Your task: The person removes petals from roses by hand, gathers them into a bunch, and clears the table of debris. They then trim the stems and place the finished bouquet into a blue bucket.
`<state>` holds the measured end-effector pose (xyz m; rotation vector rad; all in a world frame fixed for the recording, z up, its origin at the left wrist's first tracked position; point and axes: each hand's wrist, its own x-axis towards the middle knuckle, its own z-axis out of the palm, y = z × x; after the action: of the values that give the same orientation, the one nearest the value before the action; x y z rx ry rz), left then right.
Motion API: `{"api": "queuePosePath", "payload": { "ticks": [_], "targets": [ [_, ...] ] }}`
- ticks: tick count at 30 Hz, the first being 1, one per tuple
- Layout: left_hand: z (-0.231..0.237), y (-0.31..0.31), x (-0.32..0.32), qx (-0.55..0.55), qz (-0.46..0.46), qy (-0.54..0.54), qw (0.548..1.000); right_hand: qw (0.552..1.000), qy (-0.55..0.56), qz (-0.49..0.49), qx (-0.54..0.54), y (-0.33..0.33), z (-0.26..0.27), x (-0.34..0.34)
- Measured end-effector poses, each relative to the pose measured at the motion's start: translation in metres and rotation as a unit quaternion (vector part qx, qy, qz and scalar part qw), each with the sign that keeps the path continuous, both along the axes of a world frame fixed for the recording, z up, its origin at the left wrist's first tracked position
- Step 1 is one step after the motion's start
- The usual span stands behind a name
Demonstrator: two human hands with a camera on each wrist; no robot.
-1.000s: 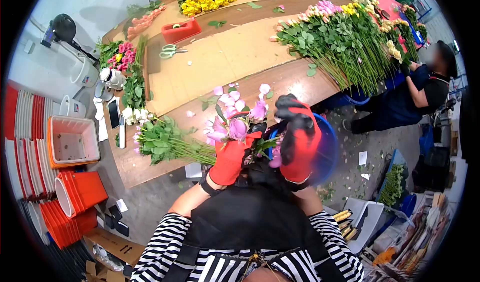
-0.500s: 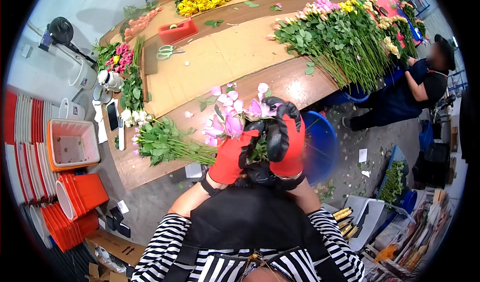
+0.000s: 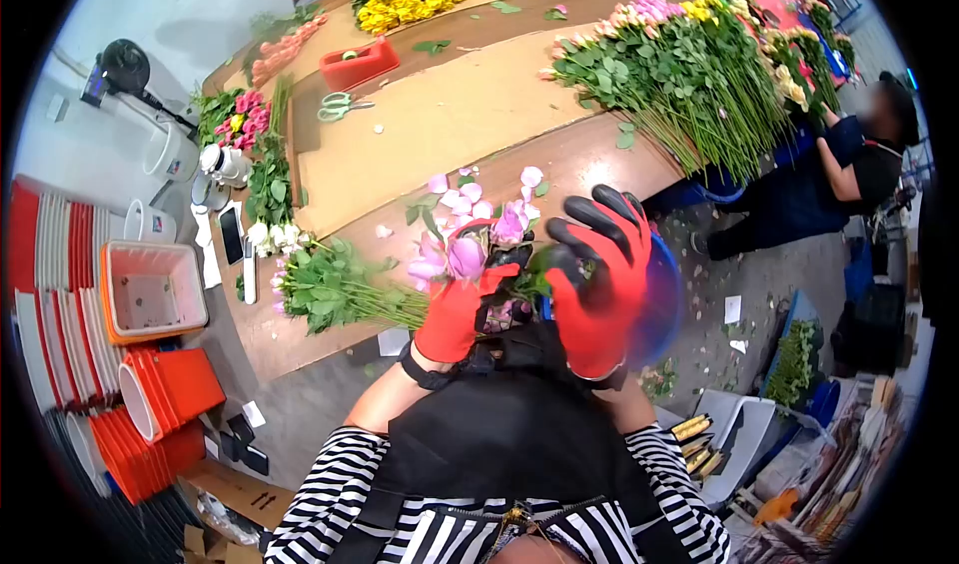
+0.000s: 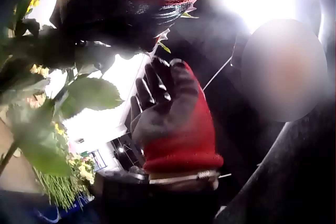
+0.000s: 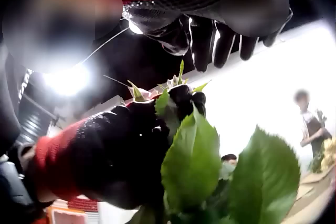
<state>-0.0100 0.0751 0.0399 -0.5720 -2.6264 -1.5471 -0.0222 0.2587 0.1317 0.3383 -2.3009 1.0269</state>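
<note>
My left hand [image 3: 458, 316], in a red and black glove, grips several pink roses [image 3: 467, 257] just below their heads over the table's near edge. Green leaves [image 5: 191, 163] hang from the stems beside that hand in the right wrist view. My right hand [image 3: 607, 289], gloved alike, is held up to the right of the roses with its fingers spread and nothing in them. Its palm side shows in the left wrist view. Loose pink petals [image 3: 463, 201] lie on the table beyond the roses. A bunch of green stems [image 3: 345, 289] lies left of my left hand.
A blue bucket [image 3: 664, 299] stands on the floor behind my right hand. Green-handled scissors [image 3: 337, 106] and a red tape dispenser [image 3: 360, 63] lie on the cardboard-covered table. A large pile of roses [image 3: 689, 94] lies at the right, near another person [image 3: 869, 174].
My right hand was at the rose heads half a second ago. It has moved off to the right and its fingers have spread. My left hand keeps hold of the roses.
</note>
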Motion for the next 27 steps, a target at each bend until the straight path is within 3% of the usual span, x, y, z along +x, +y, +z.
{"api": "queuePosePath", "payload": {
  "ticks": [1,2,5,6,9,17,23,27],
  "targets": [
    [-0.004,0.003,0.005,0.09,0.014,-0.097,0.991,1.0,-0.008,-0.002,0.008,-0.003,0.002,-0.002],
    [-0.009,0.002,0.006,0.091,0.004,-0.087,0.992,1.0,-0.002,-0.004,0.015,-0.003,-0.002,-0.007],
    [-0.014,0.014,0.007,0.233,0.044,-0.067,0.969,1.0,-0.002,-0.003,0.009,-0.007,-0.003,-0.01],
    [-0.018,0.012,0.006,0.215,0.077,-0.092,0.969,1.0,-0.005,0.0,0.002,-0.01,-0.002,-0.01],
    [-0.015,0.021,0.004,0.314,0.139,-0.125,0.931,1.0,-0.009,-0.006,0.014,-0.016,-0.007,-0.008],
    [-0.013,0.021,-0.006,0.3,0.108,-0.027,0.947,0.999,-0.017,-0.027,0.016,-0.021,-0.006,-0.006],
    [-0.042,0.018,-0.002,0.306,0.111,-0.048,0.944,1.0,-0.013,-0.025,-0.006,-0.019,-0.011,-0.006],
    [-0.027,0.025,0.003,0.289,0.114,-0.076,0.948,0.999,-0.006,-0.045,-0.015,-0.022,-0.016,-0.004]
  ]
}}
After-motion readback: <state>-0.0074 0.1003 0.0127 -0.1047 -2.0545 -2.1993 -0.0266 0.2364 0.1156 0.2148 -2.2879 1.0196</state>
